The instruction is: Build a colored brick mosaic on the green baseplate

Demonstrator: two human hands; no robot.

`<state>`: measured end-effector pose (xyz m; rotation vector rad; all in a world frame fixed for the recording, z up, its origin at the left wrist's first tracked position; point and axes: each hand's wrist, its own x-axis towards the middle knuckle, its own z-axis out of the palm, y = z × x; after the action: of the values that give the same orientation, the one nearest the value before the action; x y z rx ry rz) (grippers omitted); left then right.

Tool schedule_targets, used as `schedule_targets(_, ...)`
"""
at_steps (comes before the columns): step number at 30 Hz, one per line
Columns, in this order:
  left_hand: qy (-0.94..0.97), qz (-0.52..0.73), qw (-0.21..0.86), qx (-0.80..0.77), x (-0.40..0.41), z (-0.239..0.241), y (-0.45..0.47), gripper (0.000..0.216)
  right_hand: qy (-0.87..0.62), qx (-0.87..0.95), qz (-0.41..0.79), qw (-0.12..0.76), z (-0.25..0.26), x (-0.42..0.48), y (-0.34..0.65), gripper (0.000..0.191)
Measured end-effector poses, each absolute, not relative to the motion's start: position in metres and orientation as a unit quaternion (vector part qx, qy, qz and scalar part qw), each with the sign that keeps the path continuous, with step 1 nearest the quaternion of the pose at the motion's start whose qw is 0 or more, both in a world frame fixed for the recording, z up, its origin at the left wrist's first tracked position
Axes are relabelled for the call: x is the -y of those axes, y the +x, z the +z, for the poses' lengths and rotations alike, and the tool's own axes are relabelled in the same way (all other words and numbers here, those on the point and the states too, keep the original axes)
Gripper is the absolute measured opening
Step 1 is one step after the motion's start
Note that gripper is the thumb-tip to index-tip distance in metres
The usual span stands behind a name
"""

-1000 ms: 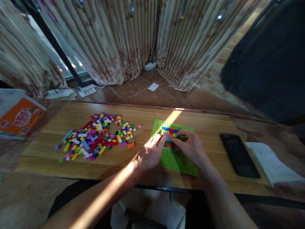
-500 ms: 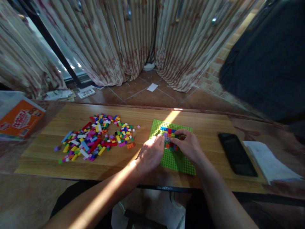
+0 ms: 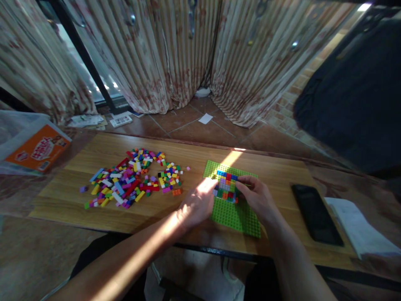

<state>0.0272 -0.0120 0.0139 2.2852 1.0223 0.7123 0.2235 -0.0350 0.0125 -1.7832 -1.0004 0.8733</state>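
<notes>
A green baseplate [image 3: 235, 215] lies on the wooden table [image 3: 62, 196] in front of me. A small block of coloured bricks [image 3: 227, 184] stands on its far half. My left hand [image 3: 198, 202] rests at the plate's left edge, fingers curled against the left side of the brick block. My right hand [image 3: 257, 196] lies on the plate at the right of the block, fingertips pinched on its right side. A loose pile of small coloured bricks [image 3: 131, 179] is spread over the table to the left.
A black phone [image 3: 316, 214] lies flat at the right, with a white notebook [image 3: 357, 228] beyond it. An orange box [image 3: 37, 147] in a clear bag sits at the far left. Curtains hang behind the table over a tiled floor.
The camera tilted and shifted slightly. My right hand slid off the top of the brick block to its right side, so more of the block shows. The left hand stays at its left.
</notes>
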Motion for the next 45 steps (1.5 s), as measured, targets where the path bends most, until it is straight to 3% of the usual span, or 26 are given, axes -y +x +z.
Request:
schedule_targets(6,0.815,0.257,0.305,-0.421,0.019,0.010,0.033,0.052,-0.689,0.423,0.354,0.470,0.011,0.031,0.217,0.043)
schedule_targets(15,0.795,0.271,0.349,-0.416,0.013,0.008,0.029,0.071,-0.746,0.482,0.265,0.376,0.006,0.030,0.223,0.044)
schedule_targets(19,0.799,0.269,0.345,-0.413,0.010,0.008,0.028,0.078,-0.764,0.517,0.169,0.347,0.010,0.030,0.223,0.046)
schedule_targets(28,0.792,0.261,0.359,-0.420,0.009,0.015,0.028,0.079,-0.666,0.659,0.084,0.340,0.010,0.028,0.216,0.036)
schedule_targets(45,0.805,0.204,0.366,-0.421,-0.002,0.022,0.027,0.073,-0.659,0.636,0.139,0.377,-0.001,0.027,0.202,0.033)
